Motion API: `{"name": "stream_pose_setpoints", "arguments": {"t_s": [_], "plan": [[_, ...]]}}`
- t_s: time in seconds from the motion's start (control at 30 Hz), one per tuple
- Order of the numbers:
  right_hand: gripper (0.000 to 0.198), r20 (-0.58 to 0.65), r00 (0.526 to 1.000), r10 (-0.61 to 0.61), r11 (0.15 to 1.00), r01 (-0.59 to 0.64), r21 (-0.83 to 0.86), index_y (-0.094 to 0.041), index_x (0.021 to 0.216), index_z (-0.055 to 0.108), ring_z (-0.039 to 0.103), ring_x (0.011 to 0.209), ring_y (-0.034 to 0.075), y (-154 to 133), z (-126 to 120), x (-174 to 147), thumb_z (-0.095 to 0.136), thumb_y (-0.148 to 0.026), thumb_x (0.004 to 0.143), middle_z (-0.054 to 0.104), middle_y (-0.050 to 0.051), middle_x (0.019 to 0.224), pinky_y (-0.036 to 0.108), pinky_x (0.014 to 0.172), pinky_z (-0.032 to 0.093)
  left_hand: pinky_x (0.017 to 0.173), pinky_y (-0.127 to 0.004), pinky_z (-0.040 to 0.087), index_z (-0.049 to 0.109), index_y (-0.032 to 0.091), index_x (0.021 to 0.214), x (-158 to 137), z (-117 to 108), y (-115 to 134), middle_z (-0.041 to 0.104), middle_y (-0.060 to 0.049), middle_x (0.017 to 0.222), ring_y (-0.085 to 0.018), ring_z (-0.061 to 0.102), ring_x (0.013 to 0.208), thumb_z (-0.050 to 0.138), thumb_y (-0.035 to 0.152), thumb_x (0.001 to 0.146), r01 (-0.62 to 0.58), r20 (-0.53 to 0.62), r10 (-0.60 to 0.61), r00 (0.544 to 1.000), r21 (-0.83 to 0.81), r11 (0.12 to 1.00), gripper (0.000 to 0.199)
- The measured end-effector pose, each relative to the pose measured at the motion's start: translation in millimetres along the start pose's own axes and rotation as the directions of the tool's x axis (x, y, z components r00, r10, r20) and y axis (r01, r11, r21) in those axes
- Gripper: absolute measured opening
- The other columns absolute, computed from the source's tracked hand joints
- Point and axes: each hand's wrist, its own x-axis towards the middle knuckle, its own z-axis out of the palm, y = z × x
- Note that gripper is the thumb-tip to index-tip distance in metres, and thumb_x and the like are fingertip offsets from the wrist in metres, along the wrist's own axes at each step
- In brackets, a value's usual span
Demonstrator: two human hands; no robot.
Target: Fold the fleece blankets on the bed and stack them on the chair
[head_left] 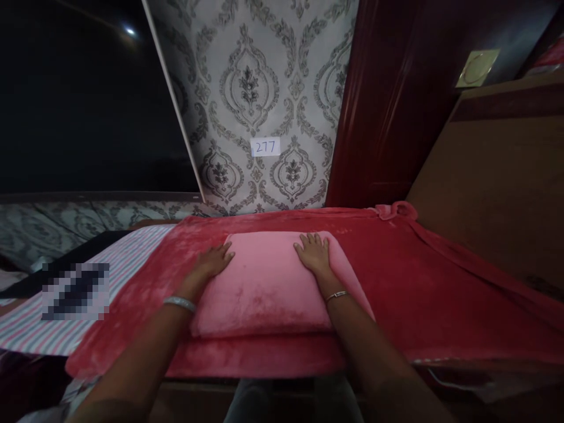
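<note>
A folded pink blanket [268, 276], plush and roughly square, lies in front of me on a red plush cover [418, 294]. My left hand [214, 259] rests at the blanket's far left corner, its fingers spread. On the far right part of the blanket lies my right hand [314, 252], palm down with fingers apart. Neither hand grips anything. A band circles my left wrist and a thin bracelet circles the right one.
Left of the red cover lies a striped cloth [136, 252], with a blurred-out dark patch on it. A large television screen [88, 106] stands at the back left. A patterned wall carries a paper label [265, 146]. A large brown box [497, 194] stands at the right.
</note>
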Motion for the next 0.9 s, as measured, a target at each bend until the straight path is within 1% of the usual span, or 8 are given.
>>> {"name": "stream_pose_setpoints", "arguments": {"t_s": [0.1, 0.2, 0.27, 0.33, 0.47, 0.63, 0.77, 0.9], "plan": [[0.061, 0.049, 0.999, 0.014, 1.000, -0.014, 0.009, -0.020, 0.156, 0.039, 0.021, 0.153, 0.029, -3, -13, -2, 0.026, -0.047, 0.103, 0.031, 0.010, 0.165, 0.054, 0.122, 0.009, 0.119, -0.065, 0.021, 0.044, 0.020, 0.153, -19, -19, 8, 0.038, -0.016, 0.160, -0.038, 0.030, 0.150, 0.039, 0.045, 0.098, 0.015, -0.053, -0.013, 0.999, 0.033, 0.999, 0.060], [0.061, 0.100, 0.995, 0.029, 0.999, -0.033, 0.041, -0.020, 0.159, 0.031, 0.019, 0.153, 0.029, -11, -30, -9, 0.027, -0.044, 0.103, 0.025, 0.013, 0.166, 0.057, 0.120, 0.015, 0.124, -0.057, 0.016, 0.038, 0.014, 0.155, -50, -22, 37, 0.030, -0.016, 0.164, -0.032, 0.022, 0.154, 0.038, 0.043, 0.099, -0.122, -0.170, 0.127, 0.977, 0.038, 0.992, 0.062], [0.062, 0.083, 0.996, -0.031, 0.997, 0.025, 0.069, -0.023, 0.161, 0.026, 0.018, 0.154, 0.029, -19, -38, -22, 0.028, -0.044, 0.103, 0.021, 0.013, 0.168, 0.059, 0.119, 0.018, 0.125, -0.054, 0.016, 0.039, 0.014, 0.154, -72, -11, 60, 0.030, -0.016, 0.164, -0.030, 0.022, 0.154, 0.038, 0.043, 0.100, -0.281, -0.248, 0.281, 0.927, 0.035, 0.959, 0.062], [0.060, 0.061, 0.988, -0.140, 0.988, 0.136, 0.070, -0.027, 0.160, 0.027, 0.017, 0.154, 0.029, -27, -37, -43, 0.030, -0.044, 0.103, 0.020, 0.010, 0.168, 0.059, 0.119, 0.018, 0.124, -0.054, 0.019, 0.040, 0.016, 0.154, -90, 8, 80, 0.031, -0.015, 0.163, -0.030, 0.024, 0.153, 0.039, 0.044, 0.100, -0.379, -0.255, 0.368, 0.894, 0.006, 0.925, 0.061], [0.056, 0.060, 0.960, -0.275, 0.961, 0.274, 0.026, -0.031, 0.157, 0.034, 0.019, 0.154, 0.029, -33, -14, -85, 0.033, -0.045, 0.103, 0.024, 0.006, 0.167, 0.059, 0.119, 0.017, 0.123, -0.057, 0.020, 0.038, 0.018, 0.155, -107, 47, 99, 0.031, -0.013, 0.164, -0.030, 0.026, 0.153, 0.039, 0.043, 0.100, -0.361, -0.222, 0.339, 0.914, -0.066, 0.930, 0.060], [0.056, -0.011, 0.963, -0.270, 0.962, 0.270, 0.035, -0.029, 0.157, 0.037, 0.022, 0.153, 0.030, -29, 1, -99, 0.033, -0.046, 0.103, 0.027, 0.006, 0.166, 0.056, 0.120, 0.017, 0.125, -0.055, 0.017, 0.040, 0.020, 0.154, -107, 56, 89, 0.033, -0.012, 0.163, -0.029, 0.026, 0.153, 0.038, 0.045, 0.100, -0.298, -0.272, 0.274, 0.922, -0.050, 0.953, 0.059], [0.056, -0.006, 0.964, -0.267, 0.963, 0.267, 0.048, -0.029, 0.156, 0.037, 0.022, 0.153, 0.029, -28, -1, -95, 0.034, -0.046, 0.103, 0.027, 0.005, 0.167, 0.056, 0.120, 0.017, 0.123, -0.061, 0.017, 0.042, 0.013, 0.153, -110, 46, 60, 0.034, -0.017, 0.162, -0.032, 0.025, 0.153, 0.036, 0.047, 0.100, -0.188, -0.278, 0.184, 0.943, 0.012, 0.982, 0.063], [0.056, 0.004, 0.963, -0.269, 0.961, 0.268, 0.064, -0.028, 0.157, 0.036, 0.020, 0.153, 0.029, -27, -4, -95, 0.036, -0.045, 0.103, 0.027, 0.005, 0.167, 0.056, 0.121, 0.017, 0.120, -0.064, 0.023, 0.037, 0.014, 0.155, -116, 46, 32, 0.029, -0.013, 0.164, -0.032, 0.025, 0.153, 0.033, 0.042, 0.100, -0.091, -0.257, 0.086, 0.963, -0.007, 0.996, 0.062]]}}
